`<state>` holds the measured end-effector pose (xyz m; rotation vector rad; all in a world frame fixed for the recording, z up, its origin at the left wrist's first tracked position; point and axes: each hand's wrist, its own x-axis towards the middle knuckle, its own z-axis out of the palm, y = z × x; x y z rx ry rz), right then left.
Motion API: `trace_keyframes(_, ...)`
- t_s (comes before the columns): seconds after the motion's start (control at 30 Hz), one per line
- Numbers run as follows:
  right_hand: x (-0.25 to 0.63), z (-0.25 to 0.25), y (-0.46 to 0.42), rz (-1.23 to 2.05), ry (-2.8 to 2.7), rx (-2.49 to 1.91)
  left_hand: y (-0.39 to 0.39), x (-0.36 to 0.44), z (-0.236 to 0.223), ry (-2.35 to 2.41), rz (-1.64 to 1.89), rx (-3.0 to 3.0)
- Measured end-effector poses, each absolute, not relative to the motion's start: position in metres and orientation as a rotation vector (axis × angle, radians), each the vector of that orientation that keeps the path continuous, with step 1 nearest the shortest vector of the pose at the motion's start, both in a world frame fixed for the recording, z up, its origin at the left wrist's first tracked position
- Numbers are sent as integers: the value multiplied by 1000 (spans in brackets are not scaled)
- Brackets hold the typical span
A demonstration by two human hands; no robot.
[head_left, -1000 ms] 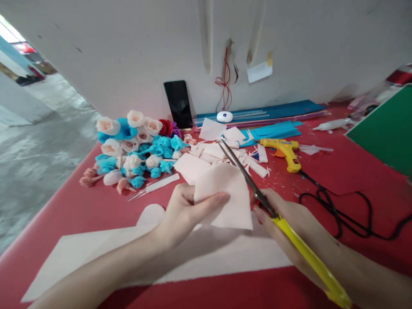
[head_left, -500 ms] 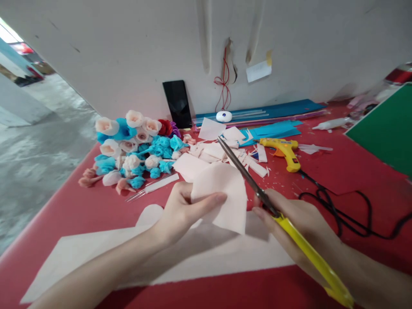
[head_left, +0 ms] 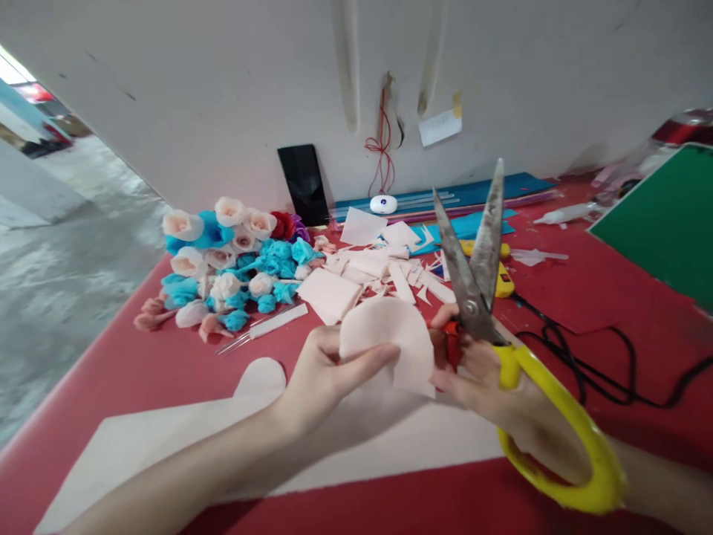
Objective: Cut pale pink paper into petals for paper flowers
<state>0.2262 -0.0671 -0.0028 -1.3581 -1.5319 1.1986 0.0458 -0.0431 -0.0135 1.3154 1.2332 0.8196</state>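
Observation:
Between thumb and fingers, my left hand [head_left: 317,383] pinches a pale pink crepe paper piece [head_left: 384,334] with a rounded top edge. My right hand [head_left: 484,375] holds scissors [head_left: 471,301] with yellow handles. The scissors' blades point upward and stand apart, clear of the paper. Fingertips of my right hand are at the right edge of the held piece; whether they grip it I cannot tell. Below both hands lies a long pale paper sheet [head_left: 145,446], with another rounded paper piece [head_left: 261,377] at its far edge.
Paper flowers [head_left: 228,260] in white, blue and pink crowd the left. Paper scraps [head_left: 384,267] lie beyond my hands. A yellow glue gun [head_left: 504,282], partly hidden, trails a black cord [head_left: 579,364]. A phone [head_left: 304,186] leans on the wall; a green board [head_left: 662,223] stands right.
The scissors have swung upright, and their blades have spread apart. My right hand's fingers have come to the paper's right edge. The held paper has shifted slightly right and down.

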Motion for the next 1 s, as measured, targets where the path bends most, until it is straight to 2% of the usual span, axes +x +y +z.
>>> trace_keyframes(0.13,225,-11,-68,1281,-1356,-1304,-47,47,-14,1189,778,1376)
trace_keyframes(0.43,231,-14,-61,1182,-1469,-1235,-48,55,-10,1007,462,1127)
trace_keyframes(0.73,229,-11,-62,1008,-1505,-1232,-48,56,-13,929,456,1006)
trace_keyframes(1.0,231,-13,-63,1097,-1463,-1224,-48,53,-8,875,437,1136)
